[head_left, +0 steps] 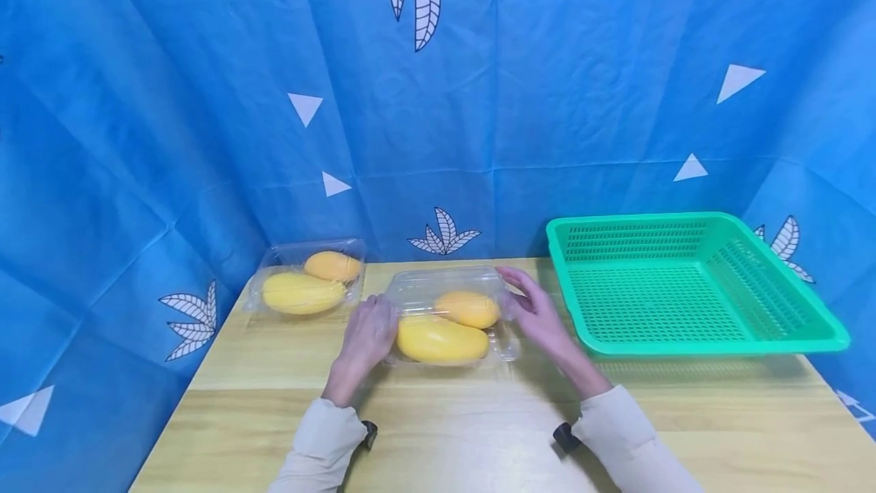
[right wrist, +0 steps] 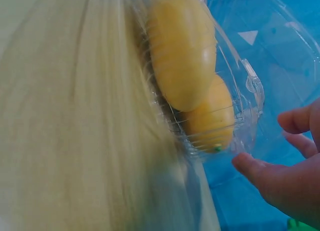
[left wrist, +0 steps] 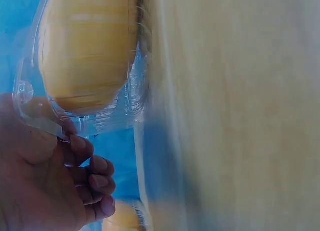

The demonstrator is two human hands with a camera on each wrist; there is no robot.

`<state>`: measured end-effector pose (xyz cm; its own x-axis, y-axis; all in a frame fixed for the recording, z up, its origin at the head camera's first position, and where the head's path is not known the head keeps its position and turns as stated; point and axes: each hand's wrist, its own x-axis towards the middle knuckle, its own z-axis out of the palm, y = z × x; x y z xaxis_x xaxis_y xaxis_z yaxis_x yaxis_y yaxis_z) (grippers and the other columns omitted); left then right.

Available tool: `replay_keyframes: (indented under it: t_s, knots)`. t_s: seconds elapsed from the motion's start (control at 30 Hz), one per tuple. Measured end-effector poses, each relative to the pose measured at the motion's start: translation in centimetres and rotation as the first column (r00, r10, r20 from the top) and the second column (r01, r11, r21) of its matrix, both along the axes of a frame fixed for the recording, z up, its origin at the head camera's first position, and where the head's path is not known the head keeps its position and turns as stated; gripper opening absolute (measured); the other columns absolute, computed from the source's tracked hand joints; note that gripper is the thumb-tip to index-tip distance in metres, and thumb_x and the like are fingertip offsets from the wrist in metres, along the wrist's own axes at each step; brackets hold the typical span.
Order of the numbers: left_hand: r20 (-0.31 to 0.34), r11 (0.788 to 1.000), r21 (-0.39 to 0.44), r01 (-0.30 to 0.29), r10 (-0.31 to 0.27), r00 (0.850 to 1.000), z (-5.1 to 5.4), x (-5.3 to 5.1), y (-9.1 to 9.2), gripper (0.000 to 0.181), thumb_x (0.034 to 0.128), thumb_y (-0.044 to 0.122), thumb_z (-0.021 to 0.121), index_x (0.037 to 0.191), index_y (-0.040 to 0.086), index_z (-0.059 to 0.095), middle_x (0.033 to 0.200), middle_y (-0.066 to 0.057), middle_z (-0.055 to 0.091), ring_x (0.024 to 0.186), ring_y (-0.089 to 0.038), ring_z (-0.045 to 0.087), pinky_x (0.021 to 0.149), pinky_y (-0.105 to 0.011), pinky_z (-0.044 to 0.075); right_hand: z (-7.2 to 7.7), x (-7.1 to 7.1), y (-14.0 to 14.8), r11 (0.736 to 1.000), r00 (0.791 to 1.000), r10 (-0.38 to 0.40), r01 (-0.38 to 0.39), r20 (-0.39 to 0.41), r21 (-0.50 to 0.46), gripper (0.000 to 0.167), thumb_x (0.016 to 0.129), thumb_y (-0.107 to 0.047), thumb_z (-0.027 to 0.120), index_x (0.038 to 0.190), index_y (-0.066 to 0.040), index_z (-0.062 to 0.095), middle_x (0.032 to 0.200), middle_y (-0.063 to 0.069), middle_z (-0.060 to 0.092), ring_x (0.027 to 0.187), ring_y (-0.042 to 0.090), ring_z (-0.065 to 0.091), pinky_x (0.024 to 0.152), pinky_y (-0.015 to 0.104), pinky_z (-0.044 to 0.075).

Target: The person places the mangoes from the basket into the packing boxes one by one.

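A clear plastic clamshell box (head_left: pixel 411 295) on the table holds a large yellow mango (head_left: pixel 443 341) and a smaller orange-yellow mango (head_left: pixel 468 309). My left hand (head_left: pixel 369 332) is at the box's left side; in the left wrist view its thumb and index finger pinch the rim, other fingers loosely bent. On the right, my right hand (head_left: pixel 541 314) has thumb and fingers spread beside the lid (right wrist: pixel 285 51), which stands raised in the right wrist view. The thumb is close to the box's corner; whether it touches cannot be made out.
Another clear box (head_left: pixel 274 257) with two mangoes sits at the table's back left. A green plastic basket (head_left: pixel 684 348) with slotted walls stands on the right. Blue patterned cloth (head_left: pixel 438 112) hangs behind the wooden table (head_left: pixel 465 432).
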<state>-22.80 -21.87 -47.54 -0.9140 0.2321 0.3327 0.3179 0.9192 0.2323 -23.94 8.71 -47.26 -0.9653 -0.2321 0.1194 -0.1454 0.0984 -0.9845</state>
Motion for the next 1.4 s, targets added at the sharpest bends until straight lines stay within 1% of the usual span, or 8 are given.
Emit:
replay_keyframes:
  t_s: [0.13, 0.4, 0.7, 0.8, 0.93, 1.1, 1.3, 1.4]
  knots:
    - [0.016, 0.999, 0.027, 0.021, -0.022, 1.0, -0.2, -0.1, -0.4, 0.023, 0.0992, 0.005, 0.046, 0.08, 0.001, 0.057, 0.084, -0.017, 0.056, 0.081, -0.038, 0.058, 0.077, -0.053, 0.05, -0.2, 0.3, -0.2, 1.0, 1.0, 0.004, -0.004, -0.011, -0.022, 0.051, 0.104, -0.008, 0.058, 0.153, -0.01, 0.043, 0.158, 0.021, 0.038, 0.138, 0.044, 0.046, 0.105, 0.047, 0.046]
    - [0.227, 0.963, 0.253, -0.093, 0.034, 0.973, -0.6, 0.1, -1.4, 0.035, 0.1126, 0.026, 0.032, 0.095, 0.004, 0.053, 0.076, -0.007, 0.048, 0.069, -0.025, 0.05, 0.066, -0.042, 0.047, -0.3, 0.7, -0.6, 1.0, 0.999, 0.002, -0.003, -0.038, -0.031, 0.054, 0.1, 0.004, 0.058, 0.151, -0.004, 0.044, 0.156, 0.023, 0.04, 0.137, 0.046, 0.047, 0.104, 0.039, 0.047]
    - [0.303, 0.902, 0.428, -0.048, -0.093, 0.948, 0.4, 0.6, -2.6, 0.029, 0.1115, 0.015, 0.036, 0.089, 0.005, 0.052, 0.073, -0.003, 0.049, 0.064, -0.017, 0.047, 0.061, -0.033, 0.043, -0.2, 1.2, 0.0, 0.999, 0.999, -0.002, 0.001, -0.041, -0.035, 0.053, 0.098, 0.008, 0.059, 0.148, 0.0, 0.045, 0.152, 0.027, 0.042, 0.137, 0.048, 0.045, 0.103, 0.041, 0.048]
    - [0.374, 0.871, 0.489, -0.047, -0.161, 0.913, 1.4, 1.0, -3.0, 0.035, 0.1124, 0.018, 0.034, 0.087, 0.006, 0.054, 0.073, -0.004, 0.052, 0.064, -0.017, 0.047, 0.06, -0.031, 0.042, -0.1, 1.4, 0.3, 1.0, 0.999, -0.004, 0.004, -0.041, -0.017, 0.052, 0.097, 0.008, 0.061, 0.146, 0.002, 0.046, 0.151, 0.026, 0.044, 0.137, 0.047, 0.047, 0.104, 0.037, 0.047]
    - [0.47, 0.809, 0.586, -0.046, -0.294, 0.832, 2.4, 1.7, -3.9, 0.043, 0.1139, 0.027, 0.031, 0.091, 0.001, 0.058, 0.074, -0.012, 0.058, 0.064, -0.023, 0.055, 0.058, -0.037, 0.052, 0.2, 1.8, 0.5, 1.0, 1.0, 0.014, -0.014, -0.016, -0.001, 0.056, 0.094, 0.013, 0.061, 0.146, 0.002, 0.045, 0.152, 0.025, 0.044, 0.138, 0.045, 0.046, 0.107, 0.036, 0.044]
    - [0.508, 0.75, 0.661, -0.014, -0.434, 0.744, 2.9, 2.5, -5.4, 0.045, 0.1137, 0.028, 0.033, 0.102, -0.007, 0.06, 0.083, -0.021, 0.063, 0.073, -0.034, 0.064, 0.065, -0.049, 0.058, 0.2, 2.3, 0.5, 0.995, 0.996, 0.082, -0.08, -0.022, 0.062, 0.064, 0.091, 0.015, 0.064, 0.15, 0.002, 0.04, 0.153, 0.03, 0.04, 0.139, 0.047, 0.043, 0.109, 0.045, 0.041]
    - [0.536, 0.729, 0.684, 0.018, -0.52, 0.665, 3.1, 2.5, -5.9, 0.039, 0.1124, 0.024, 0.04, 0.103, -0.007, 0.062, 0.09, -0.022, 0.067, 0.082, -0.039, 0.068, 0.073, -0.049, 0.058, 0.6, 2.8, 1.0, 0.984, 0.995, 0.099, -0.095, -0.018, 0.153, 0.068, 0.092, 0.008, 0.067, 0.153, -0.002, 0.038, 0.157, 0.027, 0.037, 0.138, 0.047, 0.045, 0.108, 0.047, 0.042]
    - [0.552, 0.733, 0.68, 0.028, -0.537, 0.638, 3.2, 2.3, -5.8, 0.038, 0.1121, 0.022, 0.041, 0.106, -0.008, 0.062, 0.092, -0.022, 0.068, 0.085, -0.043, 0.068, 0.076, -0.052, 0.058, 1.1, 3.1, 1.4, 0.972, 0.993, 0.117, -0.11, -0.025, 0.207, 0.069, 0.093, 0.007, 0.066, 0.154, -0.002, 0.036, 0.157, 0.029, 0.035, 0.136, 0.05, 0.046, 0.108, 0.05, 0.042]
